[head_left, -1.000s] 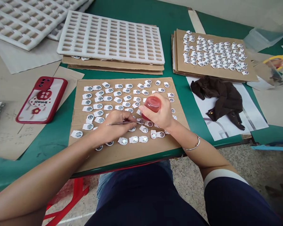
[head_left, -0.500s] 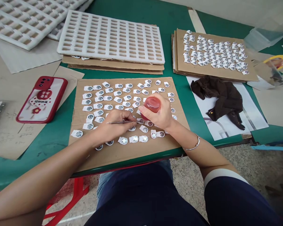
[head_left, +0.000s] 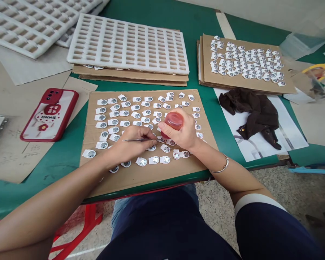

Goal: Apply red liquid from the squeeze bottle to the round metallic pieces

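Observation:
My right hand [head_left: 184, 131] is wrapped round a red squeeze bottle [head_left: 174, 121], tipped downward over a cardboard sheet [head_left: 141, 180]. In my left hand [head_left: 132, 144] I pinch thin metal tweezers [head_left: 137, 139], their points close to the bottle's lower end. Both hands meet above one of the small round metal pieces [head_left: 161, 139] on white tabs. Rows of the same pieces, such as this round piece [head_left: 142, 161], lie across the sheet. The bottle's tip is hidden behind my fingers.
A white gridded tray [head_left: 130, 43] rests on stacked cardboard behind the sheet. Another cardboard stack [head_left: 206, 77] with many pieces stands back right, with a dark brown cloth [head_left: 254, 112] before it. A red-cased phone [head_left: 50, 115] lies left. The green table's front edge [head_left: 151, 186] is near me.
Both hands stay almost in place over the same piece, still holding the bottle and tweezers. The whole view shifts very slightly.

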`<state>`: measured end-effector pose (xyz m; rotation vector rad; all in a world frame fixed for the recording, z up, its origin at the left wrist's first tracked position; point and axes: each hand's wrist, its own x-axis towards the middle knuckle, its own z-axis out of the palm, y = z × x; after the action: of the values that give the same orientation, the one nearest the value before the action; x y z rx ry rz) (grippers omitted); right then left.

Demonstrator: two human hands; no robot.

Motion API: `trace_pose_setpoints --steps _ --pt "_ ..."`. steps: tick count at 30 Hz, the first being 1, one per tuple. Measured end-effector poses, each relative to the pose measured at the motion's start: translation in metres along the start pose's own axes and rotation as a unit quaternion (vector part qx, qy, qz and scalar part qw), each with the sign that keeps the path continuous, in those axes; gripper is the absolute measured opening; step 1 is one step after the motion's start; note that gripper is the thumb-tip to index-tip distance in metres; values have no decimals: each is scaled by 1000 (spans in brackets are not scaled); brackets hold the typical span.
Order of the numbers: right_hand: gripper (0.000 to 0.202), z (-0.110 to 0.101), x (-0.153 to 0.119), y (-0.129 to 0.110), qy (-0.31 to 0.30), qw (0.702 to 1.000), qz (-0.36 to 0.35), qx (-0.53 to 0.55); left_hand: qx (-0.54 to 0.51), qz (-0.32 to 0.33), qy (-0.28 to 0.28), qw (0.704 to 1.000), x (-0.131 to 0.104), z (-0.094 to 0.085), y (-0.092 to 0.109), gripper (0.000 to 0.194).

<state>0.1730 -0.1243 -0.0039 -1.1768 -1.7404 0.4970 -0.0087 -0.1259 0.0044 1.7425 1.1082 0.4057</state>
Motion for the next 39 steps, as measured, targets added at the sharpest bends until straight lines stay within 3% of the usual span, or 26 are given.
trace_pose_setpoints --steps 33,36,39 --pt "27 2 -6 -5 -3 999 -20 31 -31 -66 -12 997 8 -3 -3 15" --pt "27 -5 -1 -2 -1 996 36 87 -23 -64 0 998 6 -4 0 15" --pt "31 -16 10 9 40 971 136 192 -21 -38 39 998 0 -5 6 14"
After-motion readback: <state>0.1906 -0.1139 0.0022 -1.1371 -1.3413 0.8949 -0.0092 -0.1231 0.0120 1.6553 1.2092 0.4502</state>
